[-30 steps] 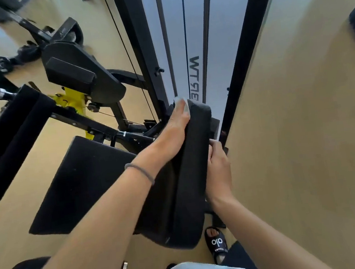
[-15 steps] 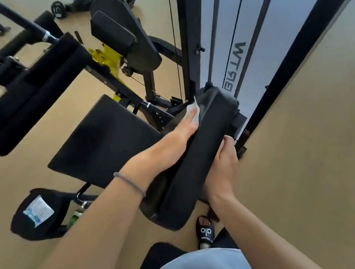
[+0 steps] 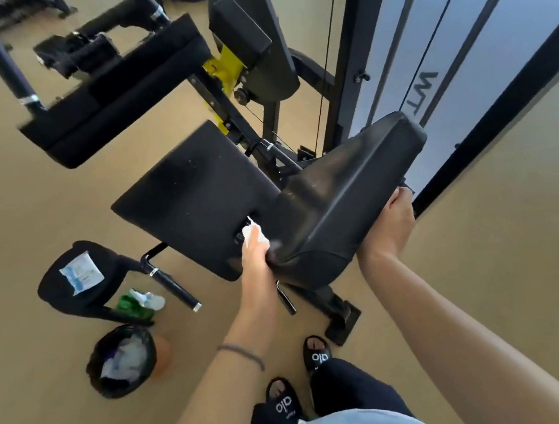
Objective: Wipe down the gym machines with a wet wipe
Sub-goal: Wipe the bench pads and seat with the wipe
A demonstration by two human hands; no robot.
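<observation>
Since 1 second ago the left hand [image 3: 254,261] has slid all the way down the back pad [image 3: 346,197], from the top edge to the bottom corner near the seat pad [image 3: 196,200], and the view has swung to take in way more of the floor.

Right now the left grip is clenched on the wet wipe [image 3: 253,234], a white wad poking out past the fingers, pressed right where the back pad meets the seat, roughly 9 o'clock from the pad's middle. The right hand [image 3: 389,223] has its fingers wrapped round the pad's far edge at about 4 o'clock, steadying it.

Progress-wise, I'd guess the face of the back pad is about done, since it shows faint streaks and a bit of sheen. Seat pad looks dull with little specks on it, so probably next. The long arm pad [image 3: 112,102] up at 11 o'clock and the handles look untouched as far as I can tell.

Down at 7 o'clock a bin [image 3: 121,360] holds crumpled white stuff, so some wipes seem already used. A wipe packet [image 3: 81,272] sits on a small round pad [image 3: 71,291] at 8 o'clock, and a green pack [image 3: 135,303] lies just below it.
</observation>
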